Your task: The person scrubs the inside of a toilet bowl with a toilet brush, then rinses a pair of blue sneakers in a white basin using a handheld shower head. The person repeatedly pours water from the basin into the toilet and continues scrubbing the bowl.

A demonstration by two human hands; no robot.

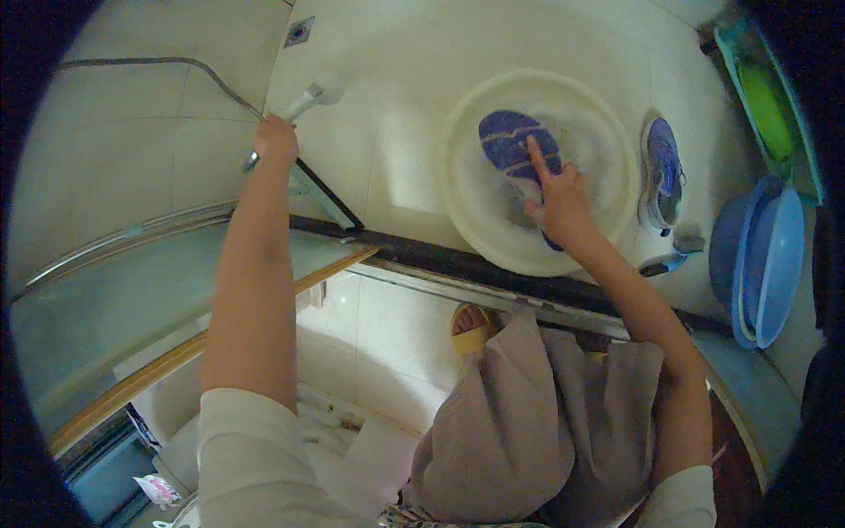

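My left hand point(275, 141), arm stretched forward, is closed round the handle of a white shower head point(304, 103), and a metal hose point(189, 61) runs off to the left from it. Over to the right, my right hand point(559, 198) grips a dark blue shoe point(502, 139) inside a large pale basin point(456, 189). The shoe's sole faces up, with light bands across it and one finger stretched along it. Cloudy, foamy water lies round the shoe. My palm hides part of the shoe.
A second, blue-purple shoe point(662, 167) lies right of the basin, near a small blue-handled item point(666, 263). Blue basins point(775, 264) lean on edge at the far right. A dark door sill point(422, 251) and a glass door point(150, 295) border the tiled floor. A drain point(299, 32) lies beyond.
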